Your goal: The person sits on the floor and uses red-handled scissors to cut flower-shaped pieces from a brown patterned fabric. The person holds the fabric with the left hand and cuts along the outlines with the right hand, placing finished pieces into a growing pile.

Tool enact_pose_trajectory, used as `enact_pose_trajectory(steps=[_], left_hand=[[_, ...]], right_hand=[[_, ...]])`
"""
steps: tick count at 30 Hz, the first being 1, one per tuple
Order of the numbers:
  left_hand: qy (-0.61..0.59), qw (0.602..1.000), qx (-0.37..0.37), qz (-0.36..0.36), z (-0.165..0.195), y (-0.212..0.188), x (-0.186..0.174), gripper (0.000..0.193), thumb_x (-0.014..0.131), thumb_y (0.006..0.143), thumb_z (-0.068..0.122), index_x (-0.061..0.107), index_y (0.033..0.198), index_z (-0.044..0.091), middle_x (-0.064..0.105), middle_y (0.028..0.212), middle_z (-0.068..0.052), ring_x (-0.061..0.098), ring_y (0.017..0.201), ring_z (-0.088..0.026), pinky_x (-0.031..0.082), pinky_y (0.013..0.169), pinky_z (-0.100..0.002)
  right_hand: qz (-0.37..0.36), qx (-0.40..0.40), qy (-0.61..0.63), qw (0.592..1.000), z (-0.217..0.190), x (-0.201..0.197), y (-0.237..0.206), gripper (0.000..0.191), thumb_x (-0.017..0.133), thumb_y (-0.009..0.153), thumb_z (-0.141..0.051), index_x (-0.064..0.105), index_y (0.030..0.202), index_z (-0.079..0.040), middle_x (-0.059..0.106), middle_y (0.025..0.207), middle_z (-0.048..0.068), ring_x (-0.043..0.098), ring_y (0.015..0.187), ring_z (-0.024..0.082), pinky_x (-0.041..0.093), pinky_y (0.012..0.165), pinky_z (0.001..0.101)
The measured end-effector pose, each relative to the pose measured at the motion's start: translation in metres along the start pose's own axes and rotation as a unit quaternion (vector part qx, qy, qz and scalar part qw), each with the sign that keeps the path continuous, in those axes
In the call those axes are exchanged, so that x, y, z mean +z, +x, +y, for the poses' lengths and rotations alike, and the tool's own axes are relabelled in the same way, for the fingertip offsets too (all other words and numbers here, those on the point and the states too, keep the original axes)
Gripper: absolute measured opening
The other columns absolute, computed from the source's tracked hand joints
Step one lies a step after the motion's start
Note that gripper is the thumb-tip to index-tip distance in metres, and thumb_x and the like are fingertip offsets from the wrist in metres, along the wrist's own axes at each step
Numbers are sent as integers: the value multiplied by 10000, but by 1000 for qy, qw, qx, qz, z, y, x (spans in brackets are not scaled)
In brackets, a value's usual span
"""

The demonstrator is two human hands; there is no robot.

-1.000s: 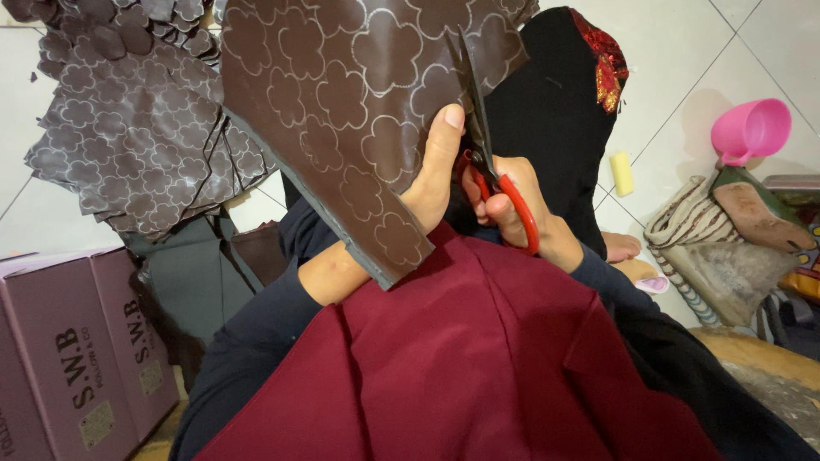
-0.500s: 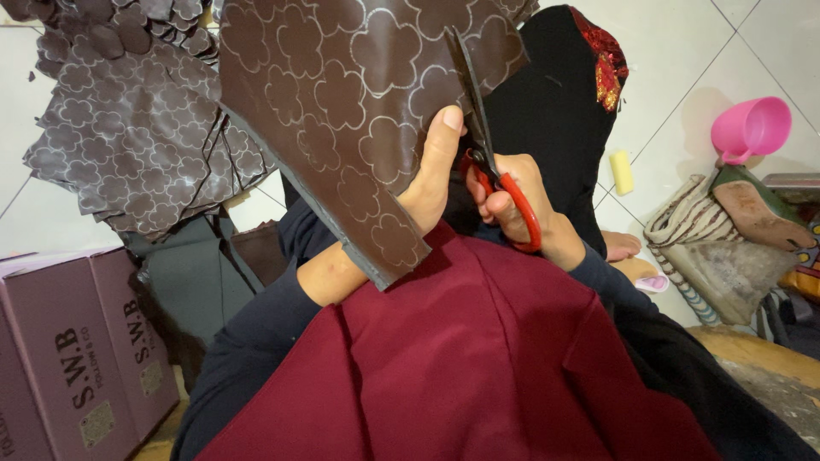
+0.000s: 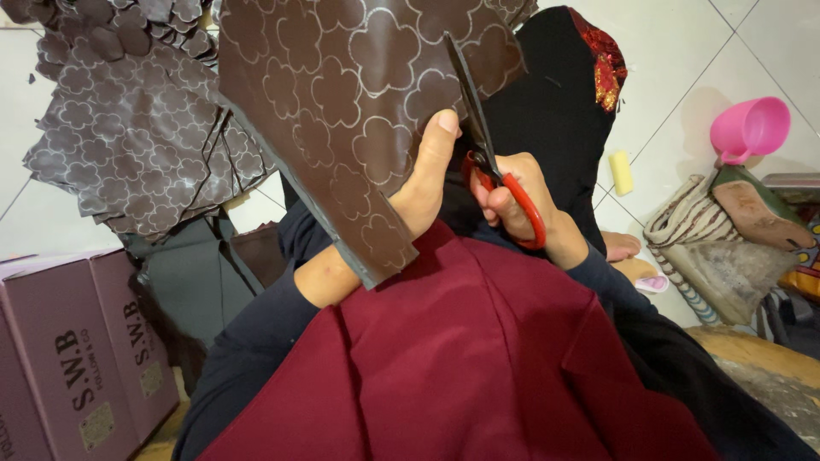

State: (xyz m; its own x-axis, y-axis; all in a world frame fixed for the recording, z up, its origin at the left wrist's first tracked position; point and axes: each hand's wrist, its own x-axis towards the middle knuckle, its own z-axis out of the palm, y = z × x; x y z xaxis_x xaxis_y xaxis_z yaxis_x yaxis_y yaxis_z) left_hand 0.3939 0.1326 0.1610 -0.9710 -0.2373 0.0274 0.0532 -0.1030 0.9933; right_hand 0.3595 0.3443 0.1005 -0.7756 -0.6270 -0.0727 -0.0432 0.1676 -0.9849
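Note:
My left hand (image 3: 423, 192) grips a stiff brown sheet (image 3: 342, 102) marked with pale flower outlines, thumb pressed on its front face, holding it up in front of me. My right hand (image 3: 517, 201) is closed through the red handles of a pair of scissors (image 3: 483, 158). The dark blades point up and lie against the right part of the sheet, along an outline. Both forearms wear dark sleeves above a dark red cloth (image 3: 461, 367) on my lap.
A heap of the same flower-marked brown sheets (image 3: 128, 145) lies at the upper left on white floor tiles. Mauve cardboard boxes (image 3: 77, 358) stand at the lower left. A pink plastic cup (image 3: 752, 128), a sandal (image 3: 756, 209), a striped cloth and a small yellow block (image 3: 621, 173) lie at the right.
The scissors and my right hand have shifted very slightly along the sheet. My left hand keeps the same hold.

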Motion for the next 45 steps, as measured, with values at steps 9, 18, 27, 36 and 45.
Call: enact_pose_trajectory(steps=[9,18,27,36,45], left_hand=[[-38,999,6,18,1,11,-11,144,627,1024,123,699,1040,-1,715,955,-48,699,858,-143,588,802,-305],[-209,977,41,34,-38,37,-25,147,547,1021,38,674,1039,-35,683,1054,-52,709,984,-144,627,968,-340],[-112,990,2,-83,-36,37,-43,99,582,966,24,664,996,-23,704,887,-27,683,800,-128,566,720,-278],[-231,942,-148,-194,-25,35,-30,230,711,911,119,681,1098,-12,682,946,-20,587,810,-113,454,690,-245],[-265,951,-39,-153,-42,29,-17,357,732,932,-19,625,1272,-15,709,1181,-79,708,1051,-177,594,953,-315]], right_hand=[[-110,38,-18,993,-30,-15,7,1094,539,658,-994,632,1121,-7,602,896,3,559,803,68,500,720,214],[-151,116,-106,976,-61,-62,-2,1121,501,543,-1037,704,945,-10,605,787,60,569,730,135,460,661,261],[21,0,39,999,-64,-46,-4,752,767,820,-748,646,1011,-31,692,1088,86,612,884,129,502,805,268],[269,-26,68,960,-11,-18,26,241,820,905,-118,698,1076,-1,669,924,29,591,777,70,453,680,219],[151,-60,12,987,-31,-17,25,402,808,998,-339,619,1119,-5,704,1017,57,694,938,121,557,852,254]])
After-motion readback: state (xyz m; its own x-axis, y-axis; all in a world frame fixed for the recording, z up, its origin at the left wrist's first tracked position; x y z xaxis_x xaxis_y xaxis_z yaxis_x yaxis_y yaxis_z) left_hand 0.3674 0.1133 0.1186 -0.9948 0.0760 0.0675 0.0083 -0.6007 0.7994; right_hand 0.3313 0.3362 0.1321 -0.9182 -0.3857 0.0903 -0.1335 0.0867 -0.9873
